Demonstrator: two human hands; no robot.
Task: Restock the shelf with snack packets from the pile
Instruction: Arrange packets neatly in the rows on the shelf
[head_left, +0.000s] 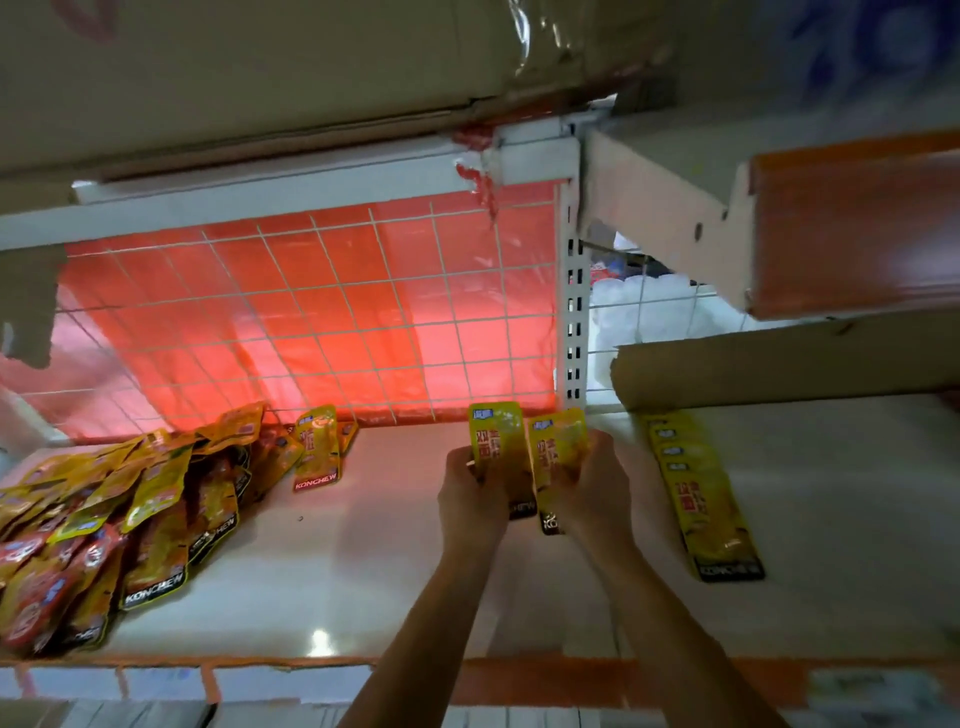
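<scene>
L hand (470, 499): fingers (460, 460) curled round a yellow pkt (496, 436), gripping its lower half; pkt upright, top toward the far side.
R hand (597, 493): fingers (602, 449) curled round a 2nd yellow pkt (558, 447), same sort of grip.
Pkts in hand: side by side, v. close; couldn't tell if their edges touched. I held both over the middle of the shelf (374, 561), near its far edge, just left of the white slotted post (574, 312).
Pile (119, 514): on the left of the shelf, yellow and red pkts heaped, reaching the near edge.
Lone pkt (318, 447): at the pile's far right end, label facing me.
Row (696, 488): yellow pkts overlapped in a line, far to near, on the right of the shelf, well apart from my R hand.
Back: white wire mesh (322, 312) w/ a red plastic sheet (270, 291) behind it.
Right: cardboard flap (779, 364) over the row's far end.
</scene>
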